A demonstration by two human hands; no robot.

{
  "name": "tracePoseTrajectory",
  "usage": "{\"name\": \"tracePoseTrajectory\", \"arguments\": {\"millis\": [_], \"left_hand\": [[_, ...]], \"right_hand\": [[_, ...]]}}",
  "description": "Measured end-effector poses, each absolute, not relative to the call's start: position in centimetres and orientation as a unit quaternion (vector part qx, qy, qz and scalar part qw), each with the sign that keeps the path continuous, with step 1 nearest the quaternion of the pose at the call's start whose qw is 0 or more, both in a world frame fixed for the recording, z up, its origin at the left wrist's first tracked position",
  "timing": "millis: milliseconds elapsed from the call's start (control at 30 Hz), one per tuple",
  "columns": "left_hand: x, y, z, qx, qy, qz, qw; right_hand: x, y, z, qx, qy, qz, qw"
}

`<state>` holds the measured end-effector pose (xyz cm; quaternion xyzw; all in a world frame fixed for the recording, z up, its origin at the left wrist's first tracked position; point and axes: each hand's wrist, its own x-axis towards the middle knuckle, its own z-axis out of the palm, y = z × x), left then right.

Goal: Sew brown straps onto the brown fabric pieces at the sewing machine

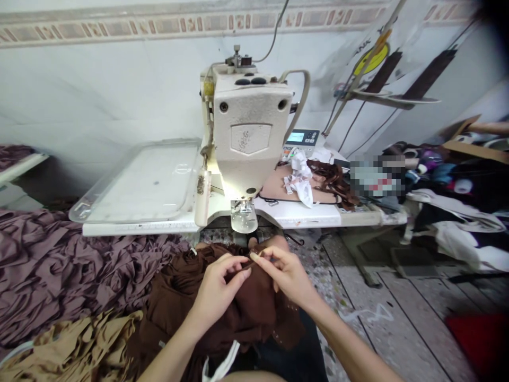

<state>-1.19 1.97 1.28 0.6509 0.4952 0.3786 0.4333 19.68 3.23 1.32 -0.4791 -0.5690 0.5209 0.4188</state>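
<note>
The brown cloth (254, 302) lies bunched across the person's lap, near the middle of the scene, just on the near side of the sewing machine (252, 122) and its white table (143, 227). The right hand (290, 273) has thumb and forefinger drawn together at the far edge of the cloth, apparently pinching a small fold. The left hand (217, 284) comes in from the left, its thumb and forefinger a little apart and touching the same edge; whether they grip it I cannot tell. The cloth looks soft, limp and thin, so a single layer should weigh little, though the whole heap may drag on whatever part is lifted. It seems unlikely to break, but smooth folds could slide over one another, and a loose pinch might pick up two layers. The best hold is probably at the edge, between the fingertips, with both hands close together to keep it flat and taut. To the left, a mauve fabric pile (71, 265) and, nearer, a tan fabric pile (79, 345) lie beside it.
</note>
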Motion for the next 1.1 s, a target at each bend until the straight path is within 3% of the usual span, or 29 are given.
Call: {"name": "tracePoseTrajectory", "arguments": {"millis": [167, 233, 433, 533, 733, 867, 1000, 1100], "left_hand": [[-0.7, -0.1, 1.9, 0.713, 0.521, 0.408, 0.231], [0.2, -1.6, 2.3, 0.708, 0.517, 0.39, 0.283], [3.9, -3.5, 1.8, 0.549, 0.466, 0.371, 0.586], [5.6, -2.6, 1.4, 0.49, 0.424, 0.402, 0.647], [9.7, -0.6, 4.0, 0.454, 0.313, 0.474, 0.687], [9.2, -0.5, 5.6, 0.451, 0.248, 0.495, 0.7], [5.0, -0.5, 4.5, 0.483, 0.344, 0.445, 0.671], [1.5, 0.2, 3.3, 0.586, 0.477, 0.375, 0.538]], "right_hand": [[20.2, 2.8, 1.8, -0.444, -0.458, 0.676, 0.368], [20.5, 2.3, 2.0, -0.438, -0.426, 0.697, 0.374], [21.9, 0.8, 1.7, -0.43, -0.392, 0.739, 0.341], [23.4, 1.0, 2.1, -0.443, -0.446, 0.706, 0.326], [27.2, 2.1, 6.3, -0.481, -0.534, 0.542, 0.435], [27.0, 3.2, 8.7, -0.461, -0.621, 0.461, 0.435], [24.2, 4.3, 7.8, -0.448, -0.659, 0.483, 0.364], [21.9, 4.8, 5.6, -0.443, -0.63, 0.539, 0.34]]}}
